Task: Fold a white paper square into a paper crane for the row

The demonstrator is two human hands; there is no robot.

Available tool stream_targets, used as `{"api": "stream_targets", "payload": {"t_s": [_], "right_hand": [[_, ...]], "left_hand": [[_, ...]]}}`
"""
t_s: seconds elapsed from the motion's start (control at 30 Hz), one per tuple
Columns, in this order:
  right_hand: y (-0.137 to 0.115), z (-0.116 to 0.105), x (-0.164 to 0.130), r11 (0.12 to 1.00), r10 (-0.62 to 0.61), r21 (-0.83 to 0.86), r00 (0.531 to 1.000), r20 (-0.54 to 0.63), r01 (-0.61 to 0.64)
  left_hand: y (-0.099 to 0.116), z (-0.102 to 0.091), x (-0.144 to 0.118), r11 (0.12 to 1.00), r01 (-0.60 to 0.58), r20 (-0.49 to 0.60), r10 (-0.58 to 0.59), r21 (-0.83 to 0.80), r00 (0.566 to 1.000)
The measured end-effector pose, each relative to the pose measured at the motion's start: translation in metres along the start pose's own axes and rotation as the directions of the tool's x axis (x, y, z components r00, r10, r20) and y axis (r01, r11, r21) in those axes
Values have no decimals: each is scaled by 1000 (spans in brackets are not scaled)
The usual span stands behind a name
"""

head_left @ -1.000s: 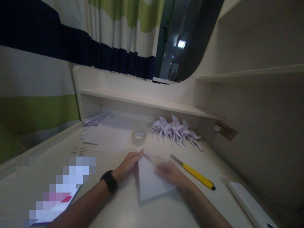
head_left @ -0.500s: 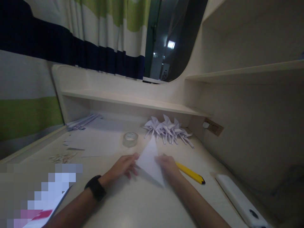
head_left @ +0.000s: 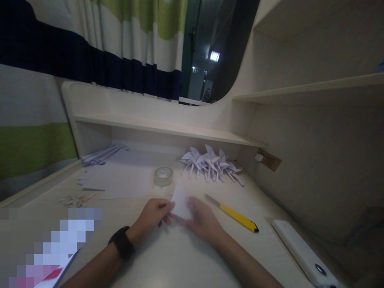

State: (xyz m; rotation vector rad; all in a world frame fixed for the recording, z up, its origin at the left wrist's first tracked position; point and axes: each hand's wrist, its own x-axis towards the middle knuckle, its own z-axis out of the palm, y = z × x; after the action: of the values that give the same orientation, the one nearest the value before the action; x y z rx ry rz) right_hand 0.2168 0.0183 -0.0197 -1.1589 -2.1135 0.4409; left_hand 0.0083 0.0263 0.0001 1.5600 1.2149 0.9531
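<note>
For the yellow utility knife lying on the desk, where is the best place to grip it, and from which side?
Grip the yellow utility knife across its yellow handle near the middle, coming from above with the right hand, probably. It lies flat and slanted on the pale desk, bare blade pointing toward the roll of clear tape, so keep fingers off that end.

Desk (head_left: 186, 260) seen from above, two hands meeting on a folded paper near its middle.

The left hand (head_left: 153, 216) and right hand (head_left: 204, 224) hold the paper (head_left: 181, 202) between them. Behind it sits a tape roll (head_left: 163, 176); behind and right, a heap of paper pinwheels (head_left: 210, 164) under a shelf (head_left: 168, 128). A utility knife (head_left: 235, 214) lies right of the hands, a flat device (head_left: 303, 252) farther right. Loose sheets (head_left: 120, 184) lie behind and left.
</note>
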Motion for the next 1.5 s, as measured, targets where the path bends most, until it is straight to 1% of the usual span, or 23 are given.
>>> {"api": "stream_targets", "payload": {"t_s": [0.13, 0.2, 0.27, 0.33, 0.4, 0.47, 0.53, 0.63, 0.7, 0.77, 0.83, 0.93, 1.0, 1.03, 1.1, 1.17, 1.23, 1.27, 1.37, 1.43, 1.5], "right_hand": [[-1, 0, 2, 998, 61, 12, 998, 17, -61], [-5, -2, 3, 993, 93, 70, 995, 38, -96], [-8, -2, 3, 976, 127, 169, 990, 60, -136], [-10, -2, 3, 938, 166, 291, 982, 94, -187], [-10, 1, 3, 878, 191, 420, 973, 129, -228], [-8, 3, 3, 816, 203, 524, 970, 134, -243], [-5, 5, 4, 778, 227, 577, 968, 110, -249], [-2, 6, 5, 764, 255, 594, 963, 80, -252], [-2, 5, 6, 749, 250, 618, 966, 66, -236], [-3, 3, 7, 718, 261, 662, 965, 27, -213], [-4, 3, 9, 693, 307, 691, 951, -25, -205], [0, 2, 11, 638, 417, 729, 907, -56, -248], [3, 0, 12, 562, 484, 779, 875, -38, -277], [5, -1, 13, 520, 509, 808, 860, -31, -279], [9, -5, 13, 458, 538, 842, 843, -8, -284], [11, -10, 13, 433, 553, 849, 833, 15, -303], [13, -15, 14, 442, 555, 839, 832, 22, -317], [15, -17, 14, 461, 543, 830, 840, 16, -314], [20, -23, 16, 539, 457, 787, 889, 26, -300], [25, -26, 16, 593, 373, 739, 923, 99, -319], [30, -31, 16, 635, 280, 698, 941, 191, -331]], "left_hand": [[-3, 0, 1, 1000, 12, -21, -11, 21, 1000], [-7, -1, 2, 999, 6, -27, -5, 47, 1000], [-8, -2, 3, 998, -10, -32, 12, 64, 999], [-8, -3, 4, 998, -27, -36, 29, 63, 999], [-7, -3, 4, 998, -35, -49, 38, 53, 998], [-5, -3, 4, 998, -32, -67, 35, 47, 997], [-5, -2, 4, 998, -33, -77, 37, 45, 996], [-7, -2, 5, 998, -41, -74, 44, 45, 996], [-10, -1, 6, 999, -34, -65, 36, 36, 997], [-13, -2, 8, 998, -43, -49, 45, 39, 998], [-14, -2, 10, 995, -77, -30, 79, 57, 996], [-15, -4, 11, 988, -134, -34, 136, 71, 990], [-14, -6, 11, 991, -127, -69, 129, 39, 989], [-13, -8, 11, 995, -104, -93, 104, 1, 990], [-12, -10, 10, 993, -34, -122, 20, -117, 992], [-10, -12, 9, 968, 21, -121, -53, -248, 991], [-8, -14, 8, 941, 42, -106, -81, -335, 991], [-7, -15, 8, 935, 42, -106, -84, -352, 991], [-8, -19, 9, 938, 34, -109, -76, -345, 991], [-10, -22, 10, 942, 28, -89, -61, -334, 994], [-12, -25, 11, 941, 29, -37, -43, -337, 998]]}}
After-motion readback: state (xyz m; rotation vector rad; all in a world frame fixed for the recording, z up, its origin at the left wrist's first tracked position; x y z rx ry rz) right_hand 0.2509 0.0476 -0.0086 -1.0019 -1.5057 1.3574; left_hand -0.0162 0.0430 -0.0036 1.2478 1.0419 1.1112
